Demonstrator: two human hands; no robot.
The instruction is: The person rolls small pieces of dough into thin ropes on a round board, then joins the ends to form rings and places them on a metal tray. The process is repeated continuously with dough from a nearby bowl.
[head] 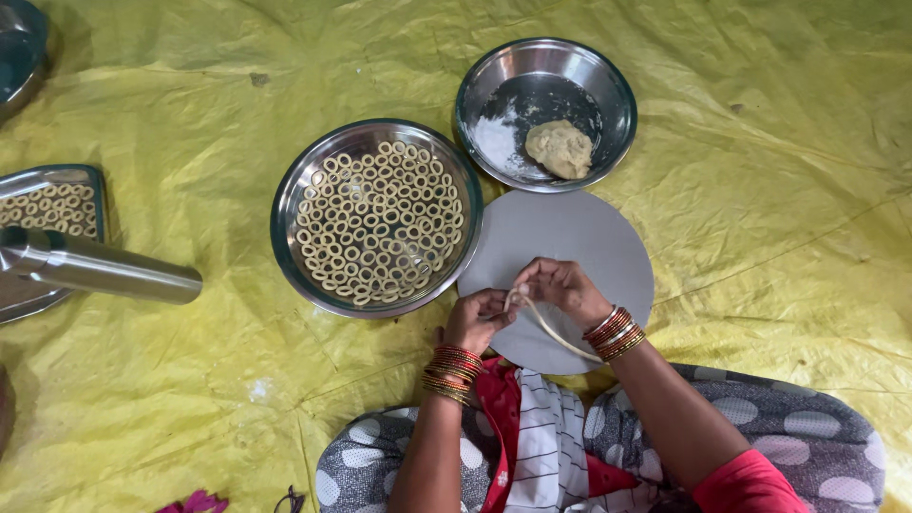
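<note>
Between both hands' grip, over the round board (570,237): thin dough strand (546,325).

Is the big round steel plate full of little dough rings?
Nearly full: the big round steel plate is covered almost rim to rim with small pale dough rings in one layer.

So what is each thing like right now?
Dough strip: thin, pinched between both hands.
Left hand: pinching the strip's end.
Right hand: pinching it too.
Ring plate: full of small dough rings.
Dough bowl: one lump, floury.
Round board: bare.
</note>
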